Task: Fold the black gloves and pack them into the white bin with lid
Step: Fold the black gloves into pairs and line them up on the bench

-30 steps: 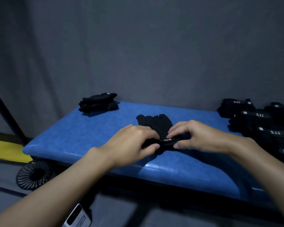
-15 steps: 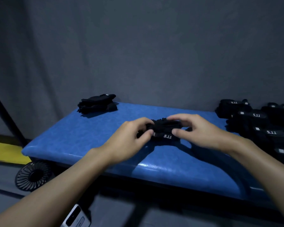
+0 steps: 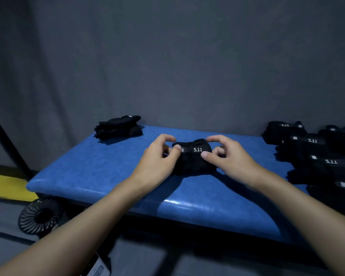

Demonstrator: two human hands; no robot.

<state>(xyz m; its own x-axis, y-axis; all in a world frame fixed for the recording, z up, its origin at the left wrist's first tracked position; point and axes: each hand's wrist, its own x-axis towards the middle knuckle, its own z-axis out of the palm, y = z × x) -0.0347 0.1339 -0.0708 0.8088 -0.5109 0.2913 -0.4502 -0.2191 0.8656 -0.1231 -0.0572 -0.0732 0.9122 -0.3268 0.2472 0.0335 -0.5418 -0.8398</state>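
Observation:
A folded black glove bundle (image 3: 194,158) with a white "5.11" mark lies on the blue padded bench (image 3: 100,168) at its middle. My left hand (image 3: 157,162) pinches the bundle's left end with thumb and curled fingers. At the bundle's right end, my right hand (image 3: 229,158) pinches it the same way. More black gloves (image 3: 119,127) lie in a small pile at the bench's far left corner. A stack of folded black gloves (image 3: 317,154) with "5.11" marks fills the right end. No white bin is in view.
A dark grey curtain wall stands right behind the bench. A small black fan (image 3: 39,217) sits on the floor under the bench's left front corner. A yellow floor strip (image 3: 6,184) runs at the left. A white device (image 3: 97,268) shows at the bottom edge.
The glove lay flat with its fingers pointing away; both hands have folded it over into a compact bundle with the "5.11" mark on top, and still hold its ends.

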